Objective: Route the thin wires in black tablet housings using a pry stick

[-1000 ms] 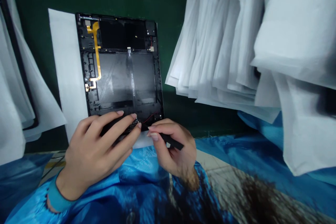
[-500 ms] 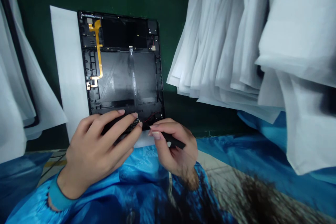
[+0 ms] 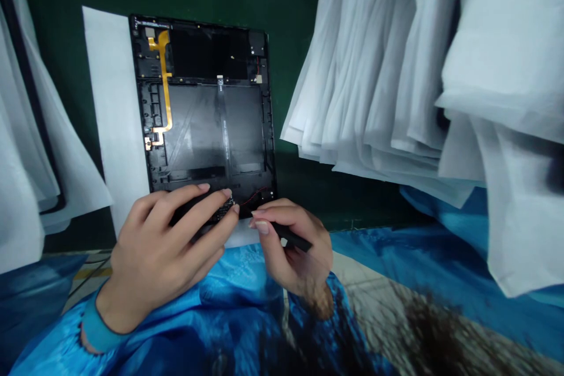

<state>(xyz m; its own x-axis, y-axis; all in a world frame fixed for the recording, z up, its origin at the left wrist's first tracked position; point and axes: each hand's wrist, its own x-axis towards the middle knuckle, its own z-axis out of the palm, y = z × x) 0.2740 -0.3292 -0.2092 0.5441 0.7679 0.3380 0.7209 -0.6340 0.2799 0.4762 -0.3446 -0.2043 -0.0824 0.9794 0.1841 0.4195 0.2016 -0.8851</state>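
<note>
An opened black tablet housing (image 3: 198, 123) lies before me, its inside facing up. An orange flex cable (image 3: 165, 88) runs down its left part, and thin red wires show near the lower right corner. My left hand (image 3: 171, 241) rests over the near edge with fingers stretched out and slightly apart. Its fingertips touch a small circuit board (image 3: 228, 208), partly hidden beneath them. At the near right corner my right hand (image 3: 299, 241) pinches a slim black hand tool (image 3: 291, 236). The tool points toward the board; its tip is too small and dark to make out.
A white sheet (image 3: 115, 100) lies under the housing on the green work surface (image 3: 291, 182). Many white sleeves (image 3: 374, 70) stand in a row at right. More white sleeves (image 3: 26, 158), with dark panels among them, stand at left.
Both hands and the tool hold nearly the same position. The view has shifted very slightly.
</note>
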